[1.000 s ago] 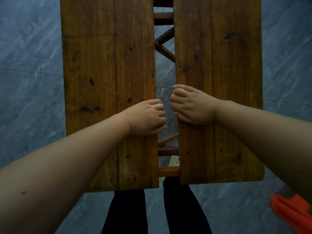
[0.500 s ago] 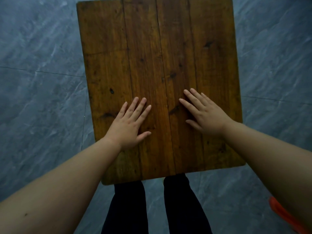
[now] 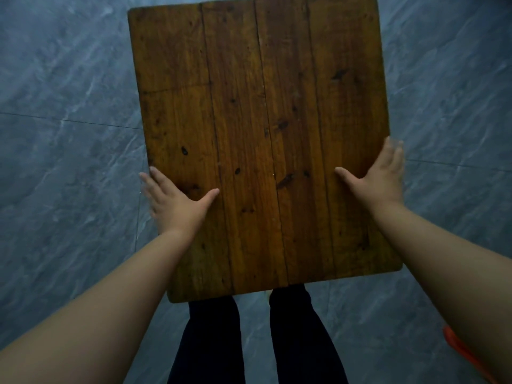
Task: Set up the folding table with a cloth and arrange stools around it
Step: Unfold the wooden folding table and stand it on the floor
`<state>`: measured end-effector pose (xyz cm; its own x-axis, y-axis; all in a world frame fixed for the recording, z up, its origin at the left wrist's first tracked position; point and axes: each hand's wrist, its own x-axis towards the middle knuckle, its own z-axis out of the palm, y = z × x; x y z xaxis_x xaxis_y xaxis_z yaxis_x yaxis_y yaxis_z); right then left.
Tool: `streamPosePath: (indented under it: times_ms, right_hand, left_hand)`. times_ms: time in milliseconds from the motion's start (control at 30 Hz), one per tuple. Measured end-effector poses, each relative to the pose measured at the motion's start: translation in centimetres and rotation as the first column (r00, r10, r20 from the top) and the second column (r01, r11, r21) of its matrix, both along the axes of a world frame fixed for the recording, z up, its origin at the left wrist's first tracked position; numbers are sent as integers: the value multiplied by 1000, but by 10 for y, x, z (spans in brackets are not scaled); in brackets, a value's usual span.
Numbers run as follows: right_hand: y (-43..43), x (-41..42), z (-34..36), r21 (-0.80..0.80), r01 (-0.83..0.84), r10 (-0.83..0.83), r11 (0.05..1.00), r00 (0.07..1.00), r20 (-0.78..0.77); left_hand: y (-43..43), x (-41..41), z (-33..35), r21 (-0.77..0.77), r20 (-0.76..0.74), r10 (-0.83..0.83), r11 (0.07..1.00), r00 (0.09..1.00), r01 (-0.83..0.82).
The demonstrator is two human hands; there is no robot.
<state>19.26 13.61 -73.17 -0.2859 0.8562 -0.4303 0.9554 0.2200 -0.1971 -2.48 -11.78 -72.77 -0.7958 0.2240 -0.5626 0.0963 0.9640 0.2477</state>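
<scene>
Left hand [image 3: 171, 200], right hand [image 3: 382, 178] slid outward; folding table [image 3: 257, 120] between (thumbs atop).

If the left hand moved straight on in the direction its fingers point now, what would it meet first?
Nothing, as far as the picture shows. The left hand sits at the table's left edge, fingers aimed away and leftward. Ahead lies only grey floor, lower down; depth is unclear.

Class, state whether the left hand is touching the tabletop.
Touching. In the head view the left hand lies on the tabletop at its left edge, thumb flat on the wood.
</scene>
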Motion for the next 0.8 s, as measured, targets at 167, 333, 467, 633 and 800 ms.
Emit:
streamPosePath:
  times_ms: [167,333,467,633,800]
  right_hand:
    - [-2,5,-6,9,92,-92,996,996,0]
    - [-7,5,-6,20,131,-131,991,991,-2]
    - [-24,9,-3,11,181,-181,983,983,-16]
    - [-61,14,-5,23,263,-263,965,965,8]
    - [-72,18,-5,32,265,-265,964,964,21]
  left_hand:
    - [3,-8,-2,-24,17,-14,1000,1000,14]
    - [4,-11,0,-7,15,-38,999,999,38]
    - [-1,-21,-2,-12,8,-107,994,994,107]
    - [-9,-40,-4,-30,-12,-208,978,978,208]
    - [-14,-38,-5,-97,-4,-266,960,964,264]
